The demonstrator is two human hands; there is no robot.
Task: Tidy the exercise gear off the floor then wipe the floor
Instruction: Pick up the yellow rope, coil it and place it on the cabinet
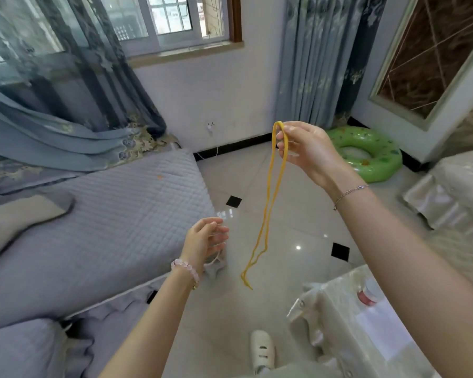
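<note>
Band [277,173] status: yellow elastic loop, pinched at its top fold between thumb and fingertips of right hand [309,151], held up in front of the far wall. Both strands hang down, slightly twisted near the bottom, tail end over the tiled floor [292,214]; whether it touches the floor, cannot tell. Left hand [204,240] low, just beside the grey sofa [107,214] edge, fingers loosely curled. A pale cord and a greyish pouch-like thing [215,268] show below it; whether the hand grips them, cannot tell

Step in hand, as judged: gather the band for stowing. Notes:
- untwist the strands first, or the bundle will likely spring open
- bring left hand to the tail, catch both strands together, fold up to the right-hand pinch
- keep that pinch firm; thin rubber probably slides
- if the pale thing is a bag, open its mouth wide before feeding the band in

Green swim ring [366,154] lies on the floor by the far wall, not yet cleared
</note>
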